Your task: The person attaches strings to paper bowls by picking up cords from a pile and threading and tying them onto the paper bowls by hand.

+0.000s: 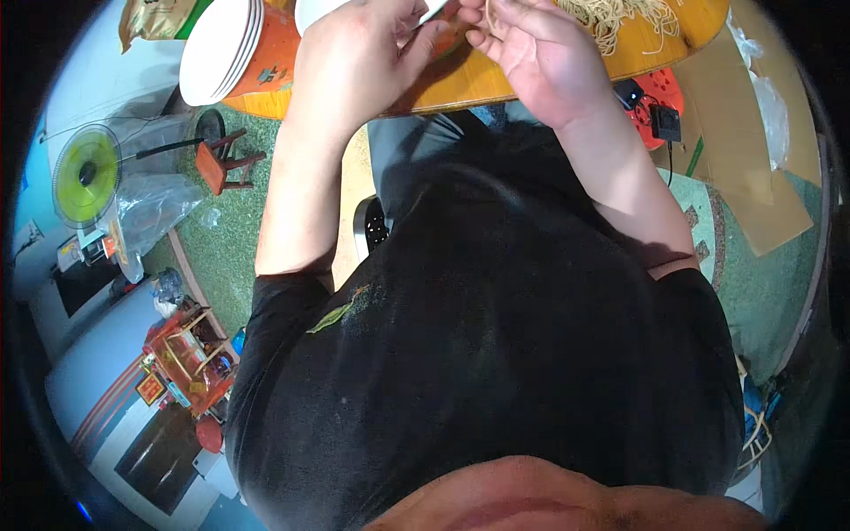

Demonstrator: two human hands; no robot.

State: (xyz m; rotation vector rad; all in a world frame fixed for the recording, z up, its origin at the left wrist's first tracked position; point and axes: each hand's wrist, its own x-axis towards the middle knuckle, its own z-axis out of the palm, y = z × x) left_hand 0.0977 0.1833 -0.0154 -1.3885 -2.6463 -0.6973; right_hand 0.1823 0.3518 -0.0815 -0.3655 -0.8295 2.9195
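Observation:
My left hand (pixel 359 62) is over the near edge of the round wooden table (pixel 425 93), its fingers curled beside a white rounded piece (pixel 314 11) that the top edge cuts off. What the fingers hold, if anything, is hidden. Close by on the right, my right hand (pixel 553 66) has its fingers bent together, with what looks like a thin tan strand (pixel 492 18) between them. A pile of tan, noodle-like strands (pixel 624 22) lies on the table beyond it. Left of my left hand, a stack of orange paper cups or bowls (pixel 239 53) with white rims rests on its side.
A green and brown packet (pixel 159 22) is at the far left. A red stool (pixel 660 93) holding a black adapter (pixel 665 123) stands under the right edge. Flattened cardboard (pixel 739 115) lies at right; a green fan (pixel 87 173) and small wooden stool (pixel 217 166) are at left.

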